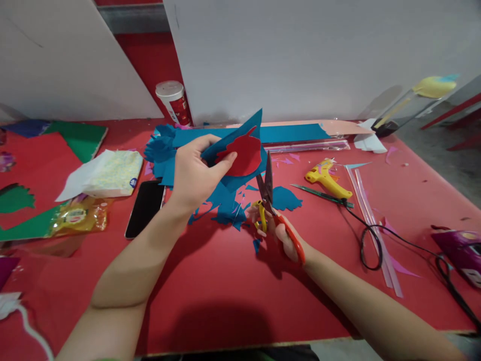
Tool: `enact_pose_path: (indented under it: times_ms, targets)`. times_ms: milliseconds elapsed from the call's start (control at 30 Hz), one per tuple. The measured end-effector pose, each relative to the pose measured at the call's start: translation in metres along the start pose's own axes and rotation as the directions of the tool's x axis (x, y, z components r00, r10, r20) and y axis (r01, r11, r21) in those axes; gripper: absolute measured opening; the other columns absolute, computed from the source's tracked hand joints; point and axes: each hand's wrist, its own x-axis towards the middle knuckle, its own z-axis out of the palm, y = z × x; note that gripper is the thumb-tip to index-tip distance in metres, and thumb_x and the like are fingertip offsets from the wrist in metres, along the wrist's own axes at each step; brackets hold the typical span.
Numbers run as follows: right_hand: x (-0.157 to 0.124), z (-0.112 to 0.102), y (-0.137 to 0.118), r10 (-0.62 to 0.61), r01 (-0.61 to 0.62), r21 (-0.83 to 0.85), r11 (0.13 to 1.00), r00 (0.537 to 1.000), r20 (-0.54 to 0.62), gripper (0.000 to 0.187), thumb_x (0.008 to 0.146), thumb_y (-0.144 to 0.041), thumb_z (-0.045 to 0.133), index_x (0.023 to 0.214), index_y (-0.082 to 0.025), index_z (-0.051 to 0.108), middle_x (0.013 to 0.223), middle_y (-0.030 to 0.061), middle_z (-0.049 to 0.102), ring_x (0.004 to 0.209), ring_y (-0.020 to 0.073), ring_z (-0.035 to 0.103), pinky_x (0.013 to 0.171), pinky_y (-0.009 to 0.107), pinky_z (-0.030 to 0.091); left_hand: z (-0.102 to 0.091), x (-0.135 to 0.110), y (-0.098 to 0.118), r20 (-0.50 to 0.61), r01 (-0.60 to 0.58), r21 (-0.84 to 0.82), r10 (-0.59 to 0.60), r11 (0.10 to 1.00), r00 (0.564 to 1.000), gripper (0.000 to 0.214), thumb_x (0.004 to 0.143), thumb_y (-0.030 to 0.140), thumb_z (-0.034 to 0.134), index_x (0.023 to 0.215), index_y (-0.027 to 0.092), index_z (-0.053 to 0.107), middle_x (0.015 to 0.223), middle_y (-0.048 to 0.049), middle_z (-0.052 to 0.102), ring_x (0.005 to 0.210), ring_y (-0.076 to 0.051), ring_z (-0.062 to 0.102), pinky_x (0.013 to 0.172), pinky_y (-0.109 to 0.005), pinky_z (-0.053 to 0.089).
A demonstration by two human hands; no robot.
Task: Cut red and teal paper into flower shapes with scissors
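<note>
My left hand (pixel 199 173) pinches a blue sheet (pixel 250 123) together with a red leaf-shaped cutout (pixel 246 155) laid against it, both lifted above the table. In my right hand (pixel 287 238) are scissors (pixel 267 188) with orange-red handles, their blades parted and pointing up at the sheet's lower right edge. Something yellow and ring-like (pixel 260 215) shows by the right fingers; I cannot tell whether it belongs to the scissors. Beneath lie blue scraps (pixel 225 205) and a blue leaf-shaped piece (pixel 286 198).
A yellow glue gun (pixel 328 178) with a black cord and a slim green cutter (pixel 319 194) lie right. Left are a phone (pixel 146 208), a tissue pack (pixel 112 173) and red and green sheets (pixel 41 160). A round canister (pixel 174 103) stands at the back by white boards (pixel 319 60).
</note>
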Motion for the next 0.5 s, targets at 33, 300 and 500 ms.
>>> enact_pose_path:
  times_ms: [33, 300, 500]
  targets:
    - [0.0, 0.0012, -0.0018, 0.007, -0.007, -0.002, 1.0, 1.0, -0.007, 0.054, 0.074, -0.07, 0.042, 0.106, -0.029, 0.056, 0.097, 0.0073, 0.054, 0.09, 0.0232, 0.053, 0.076, 0.039, 0.047, 0.0003, -0.0005, 0.0008, 0.005, 0.001, 0.01, -0.001, 1.0, 1.0, 0.007, 0.066, 0.015, 0.068, 0.066, 0.017, 0.061, 0.061, 0.0047, 0.059, 0.057, -0.009, 0.056, 0.052, -0.018, 0.047]
    - [0.0036, 0.0079, -0.0073, 0.017, -0.016, 0.091, 0.996, 1.0, -0.013, 0.062, 0.071, -0.074, 0.041, 0.098, -0.02, 0.055, 0.066, -0.0005, 0.039, 0.056, 0.0126, 0.034, 0.047, 0.026, 0.032, 0.0006, -0.0019, 0.006, 0.041, -0.005, 0.06, 0.002, 0.998, 0.999, 0.01, 0.065, 0.015, 0.068, 0.063, 0.017, 0.059, 0.06, 0.0051, 0.058, 0.057, -0.008, 0.054, 0.051, -0.018, 0.044]
    - [0.0033, 0.008, 0.0003, 0.017, -0.017, 0.158, 0.987, 1.0, 0.002, 0.063, 0.07, -0.074, 0.041, 0.096, -0.018, 0.052, 0.059, -0.0045, 0.028, 0.051, 0.0106, 0.026, 0.044, 0.024, 0.022, 0.0028, -0.0046, 0.0061, 0.061, -0.006, 0.042, 0.004, 0.999, 0.998, 0.01, 0.067, 0.014, 0.067, 0.064, 0.017, 0.058, 0.061, 0.0053, 0.058, 0.058, -0.008, 0.053, 0.052, -0.018, 0.043]
